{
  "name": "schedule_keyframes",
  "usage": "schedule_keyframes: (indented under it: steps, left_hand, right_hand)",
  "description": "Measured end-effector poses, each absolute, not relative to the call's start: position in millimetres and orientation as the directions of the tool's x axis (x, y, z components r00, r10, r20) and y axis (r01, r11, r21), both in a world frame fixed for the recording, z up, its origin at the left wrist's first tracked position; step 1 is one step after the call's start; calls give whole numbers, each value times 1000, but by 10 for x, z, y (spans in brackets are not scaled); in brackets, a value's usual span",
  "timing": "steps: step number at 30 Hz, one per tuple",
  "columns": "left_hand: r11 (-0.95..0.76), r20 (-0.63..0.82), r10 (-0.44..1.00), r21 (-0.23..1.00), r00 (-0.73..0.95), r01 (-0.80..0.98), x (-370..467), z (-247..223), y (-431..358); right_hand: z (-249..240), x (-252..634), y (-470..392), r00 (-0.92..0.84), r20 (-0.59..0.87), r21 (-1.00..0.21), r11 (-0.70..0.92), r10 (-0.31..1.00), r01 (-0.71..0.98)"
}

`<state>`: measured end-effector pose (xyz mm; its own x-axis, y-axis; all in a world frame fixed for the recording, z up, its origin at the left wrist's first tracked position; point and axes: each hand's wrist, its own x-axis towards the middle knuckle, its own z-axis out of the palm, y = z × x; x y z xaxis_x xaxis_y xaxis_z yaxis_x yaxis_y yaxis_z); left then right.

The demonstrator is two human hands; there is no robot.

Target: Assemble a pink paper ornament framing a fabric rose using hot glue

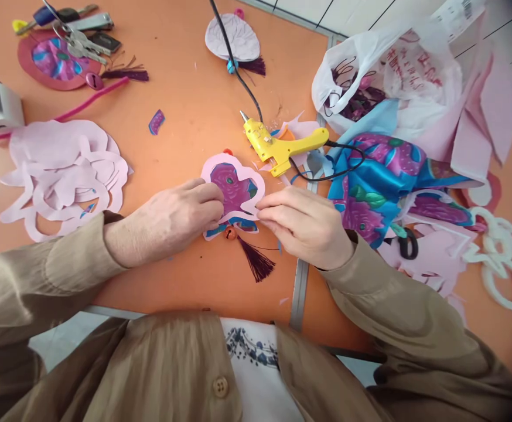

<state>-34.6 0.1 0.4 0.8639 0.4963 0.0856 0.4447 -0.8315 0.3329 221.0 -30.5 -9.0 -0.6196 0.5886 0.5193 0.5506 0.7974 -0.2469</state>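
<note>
Between my hands lies a pink cut-out frame over purple and blue flowered fabric. My left hand pinches the frame's left side, its fingertips partly hidden. At the right edge, my right hand holds the same frame between thumb and fingers. Just below hang an orange bell and a dark purple tassel. A red bead shows at the top edge. Beyond my right hand, a yellow glue gun rests on its side near fabric scraps.
Pink cut-outs pile up at left, near keys on a finished-looking pouch. A white pouch lies at the back. At right are a plastic bag and blue flowered fabric. The glue gun's black cord crosses the orange table.
</note>
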Motion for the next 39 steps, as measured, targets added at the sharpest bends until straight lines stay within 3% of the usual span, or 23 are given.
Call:
schedule_keyframes:
  steps: [17,27,35,39]
  left_hand:
    - [-865,44,469,226,882,448,-329,93,-82]
    - [-859,58,471,259,880,442,-307,115,-102]
    - [-832,60,498,314,865,457,-310,133,-85]
    - [-835,83,510,289,856,469,-309,101,-78]
  right_hand:
    - [-77,2228,-397,-695,389,-163,787,605,595]
    - [-116,2251,-411,-676,367,-259,768,639,585]
    - [-113,2263,-413,-615,391,-466,724,685,509]
    - [-130,2262,-405,-585,371,-492,688,721,534]
